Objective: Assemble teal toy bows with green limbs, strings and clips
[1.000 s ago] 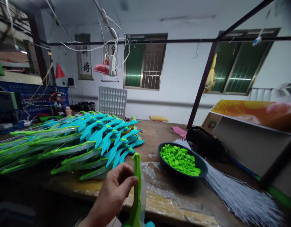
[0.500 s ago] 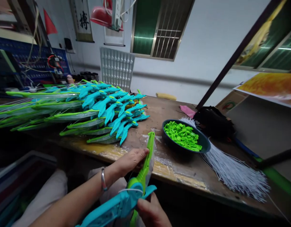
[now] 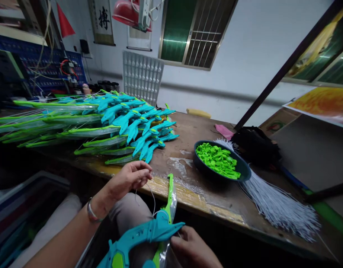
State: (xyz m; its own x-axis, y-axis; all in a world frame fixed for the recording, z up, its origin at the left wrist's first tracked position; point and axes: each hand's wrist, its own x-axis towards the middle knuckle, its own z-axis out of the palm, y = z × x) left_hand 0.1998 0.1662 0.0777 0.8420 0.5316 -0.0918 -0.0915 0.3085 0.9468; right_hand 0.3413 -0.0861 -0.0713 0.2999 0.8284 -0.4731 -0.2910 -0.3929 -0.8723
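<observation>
A toy crossbow (image 3: pixel 140 233) with a blue body and green bow arms lies tilted over my lap. My left hand (image 3: pixel 132 178) is above and left of it, thumb and fingers pinching a thin white string (image 3: pixel 154 200) that curves down to the blue body. Closed beside the blue tip, my right hand (image 3: pixel 194 247) has a short piece of string showing at its thumb; the rest of its grip is hidden. The upper green bow arm (image 3: pixel 170 193), with clear plastic along it, points toward the table edge.
Many finished-looking toy crossbows (image 3: pixel 127 115) are piled on the table's left. A dark bowl (image 3: pixel 245 172) holds small green plastic parts (image 3: pixel 217 160). Right of it lies a bundle of white strings (image 3: pixel 280 204). The wooden table edge (image 3: pixel 188 195) runs before me.
My left hand has let go of the green bow arm, moved left and up, and now pulls string. My right hand has shifted slightly right. The crossbow has turned a little.
</observation>
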